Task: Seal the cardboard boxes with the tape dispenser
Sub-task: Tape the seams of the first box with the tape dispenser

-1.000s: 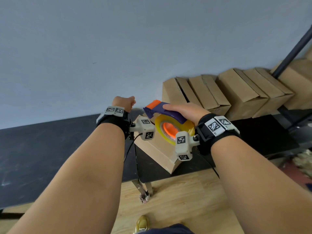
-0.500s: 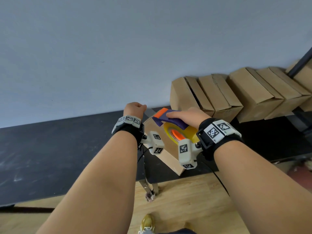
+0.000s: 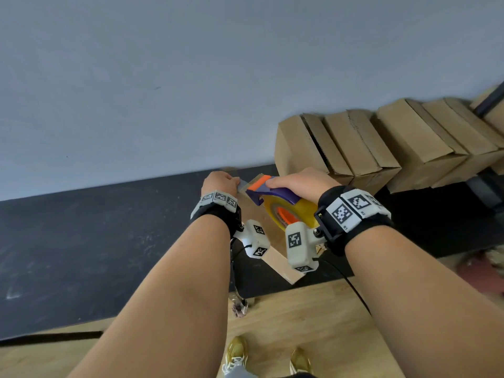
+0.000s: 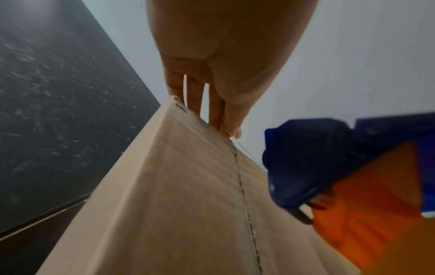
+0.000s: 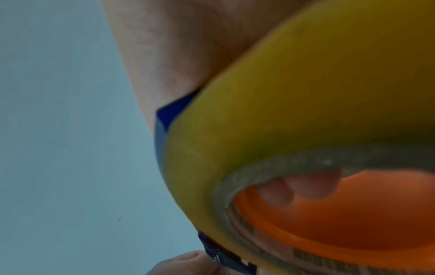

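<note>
The right hand (image 3: 298, 181) grips the tape dispenser (image 3: 275, 199) from above, fingers curled round it, over the cardboard box (image 4: 183, 195) on the black table (image 3: 81, 241). The left hand (image 3: 219, 181) holds the box's far edge, fingers bent over it.

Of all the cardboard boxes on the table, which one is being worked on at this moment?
The box at the table's front edge, under both hands: the left hand grips its far end. The other boxes lean in a row against the wall, untouched.
</note>
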{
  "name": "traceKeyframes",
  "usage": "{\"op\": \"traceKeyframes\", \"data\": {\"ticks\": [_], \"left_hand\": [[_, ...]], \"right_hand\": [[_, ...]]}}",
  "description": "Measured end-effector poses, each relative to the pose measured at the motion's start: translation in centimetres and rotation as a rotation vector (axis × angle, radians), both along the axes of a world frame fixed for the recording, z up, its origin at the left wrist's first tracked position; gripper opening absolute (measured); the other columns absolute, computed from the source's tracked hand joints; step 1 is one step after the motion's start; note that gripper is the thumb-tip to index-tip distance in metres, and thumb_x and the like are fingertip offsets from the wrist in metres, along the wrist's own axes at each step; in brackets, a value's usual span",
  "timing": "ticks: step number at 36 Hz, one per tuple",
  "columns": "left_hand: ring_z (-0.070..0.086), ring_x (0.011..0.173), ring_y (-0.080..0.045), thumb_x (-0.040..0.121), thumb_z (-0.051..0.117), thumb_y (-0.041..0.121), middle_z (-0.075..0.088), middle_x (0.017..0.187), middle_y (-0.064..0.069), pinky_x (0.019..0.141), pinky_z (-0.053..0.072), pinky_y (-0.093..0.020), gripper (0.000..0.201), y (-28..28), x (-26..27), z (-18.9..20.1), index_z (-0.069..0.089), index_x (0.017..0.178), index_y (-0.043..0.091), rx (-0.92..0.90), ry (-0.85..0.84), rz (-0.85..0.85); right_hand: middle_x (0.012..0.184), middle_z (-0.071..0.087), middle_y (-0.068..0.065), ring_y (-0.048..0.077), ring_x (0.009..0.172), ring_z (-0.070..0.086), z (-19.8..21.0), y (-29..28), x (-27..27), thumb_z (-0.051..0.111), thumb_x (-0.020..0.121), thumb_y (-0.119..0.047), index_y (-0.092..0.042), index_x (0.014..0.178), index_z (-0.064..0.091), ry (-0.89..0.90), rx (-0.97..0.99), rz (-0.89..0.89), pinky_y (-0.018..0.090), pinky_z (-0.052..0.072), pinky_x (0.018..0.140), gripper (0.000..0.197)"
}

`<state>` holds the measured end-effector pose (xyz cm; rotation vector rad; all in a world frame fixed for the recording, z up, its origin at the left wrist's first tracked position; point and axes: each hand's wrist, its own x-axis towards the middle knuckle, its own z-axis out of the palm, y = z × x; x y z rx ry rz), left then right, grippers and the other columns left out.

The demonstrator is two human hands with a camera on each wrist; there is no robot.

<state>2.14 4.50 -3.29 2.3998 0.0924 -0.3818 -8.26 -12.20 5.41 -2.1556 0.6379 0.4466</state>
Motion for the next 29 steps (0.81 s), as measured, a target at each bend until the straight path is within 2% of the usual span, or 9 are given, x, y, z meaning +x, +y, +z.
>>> {"op": "traceKeyframes", "data": {"ticks": [6, 10, 12, 14, 16, 19, 22, 24, 29], "left_hand": [[0.063, 0.082, -0.024, 0.09, 0.06, 0.036, 0.062, 0.076, -0.003, 0.065, 0.041, -0.026, 0.028, -0.3, -0.1, -1.1, 0.067, 0.074, 0.014, -0.008, 0.1, 0.051], [0.05, 0.084, -0.019, 0.091, 0.059, 0.038, 0.053, 0.09, -0.003, 0.071, 0.037, -0.025, 0.038, -0.3, -0.3, -1.6, 0.042, 0.062, 0.021, -0.075, 0.196, 0.109], [0.047, 0.083, -0.019, 0.093, 0.055, 0.036, 0.051, 0.096, -0.006, 0.073, 0.036, -0.025, 0.035, -0.1, -0.5, -1.6, 0.043, 0.065, 0.019, -0.082, 0.224, 0.098], [0.05, 0.081, -0.025, 0.097, 0.043, 0.029, 0.054, 0.1, -0.014, 0.075, 0.037, -0.028, 0.026, -0.1, -1.0, -1.3, 0.051, 0.08, 0.01, -0.022, 0.272, 0.045], [0.052, 0.091, -0.029, 0.1, 0.034, 0.022, 0.056, 0.096, -0.017, 0.081, 0.039, -0.033, 0.027, -0.2, -1.4, -1.1, 0.052, 0.088, 0.005, 0.0, 0.28, -0.002], [0.053, 0.091, -0.031, 0.1, 0.032, 0.025, 0.053, 0.085, -0.015, 0.073, 0.035, -0.03, 0.037, -0.2, -1.7, -0.8, 0.049, 0.076, 0.004, 0.001, 0.187, -0.027], [0.058, 0.102, -0.029, 0.096, 0.04, 0.017, 0.064, 0.108, -0.01, 0.074, 0.039, -0.029, 0.026, 0.1, -2.0, -0.4, 0.064, 0.106, 0.009, 0.025, -0.068, 0.008], [0.059, 0.108, -0.026, 0.092, 0.045, 0.011, 0.066, 0.117, -0.005, 0.083, 0.045, -0.031, 0.032, 0.1, -2.6, 0.1, 0.067, 0.114, 0.016, 0.057, -0.187, -0.089], [0.061, 0.103, -0.025, 0.085, 0.048, 0.012, 0.067, 0.113, -0.001, 0.086, 0.051, -0.035, 0.036, 0.1, -4.3, 0.9, 0.07, 0.11, 0.025, 0.166, -0.168, -0.391]], "right_hand": [[0.089, 0.068, 0.003, 0.018, 0.082, 0.064, 0.1, 0.0, 0.1, 0.068, 0.079, -0.06, -0.019, 0.087, 0.063, 0.016, -0.017, 0.011, 0.027, 0.046, 0.067, 0.042], [0.091, 0.068, 0.003, 0.019, 0.084, 0.063, 0.2, 0.1, 0.2, 0.067, 0.081, -0.06, -0.02, 0.087, 0.063, 0.031, -0.02, 0.02, 0.028, 0.046, 0.072, 0.041], [0.091, 0.068, 0.004, 0.019, 0.084, 0.063, 0.1, 0.2, 0.2, 0.067, 0.081, -0.058, -0.02, 0.084, 0.062, 0.031, -0.02, 0.014, 0.028, 0.047, 0.072, 0.039], [0.095, 0.068, 0.005, 0.022, 0.09, 0.064, 0.1, 0.4, 0.1, 0.068, 0.082, -0.057, -0.021, 0.081, 0.061, 0.034, -0.024, 0.018, 0.031, 0.049, 0.08, 0.037], [0.098, 0.068, 0.005, 0.023, 0.093, 0.064, 0.1, 0.7, 0.2, 0.068, 0.082, -0.055, -0.022, 0.08, 0.06, 0.034, -0.028, 0.02, 0.032, 0.049, 0.082, 0.035], [0.1, 0.066, 0.004, 0.023, 0.096, 0.062, 0.3, 1.1, 0.4, 0.066, 0.084, -0.054, -0.024, 0.077, 0.056, 0.045, -0.045, 0.039, 0.03, 0.047, 0.082, 0.032], [0.106, 0.068, 0.006, 0.025, 0.099, 0.063, 0.4, 1.2, 0.7, 0.065, 0.084, -0.056, -0.025, 0.077, 0.058, 0.065, -0.059, 0.062, 0.032, 0.048, 0.084, 0.033], [0.105, 0.069, 0.007, 0.026, 0.099, 0.064, 0.4, 1.2, 0.8, 0.065, 0.083, -0.057, -0.024, 0.078, 0.06, 0.073, -0.057, 0.066, 0.034, 0.049, 0.086, 0.033], [0.098, 0.072, 0.006, 0.026, 0.093, 0.067, 0.3, 1.1, 1.1, 0.064, 0.082, -0.06, -0.023, 0.082, 0.066, 0.096, -0.037, 0.109, 0.035, 0.051, 0.084, 0.036]]}}
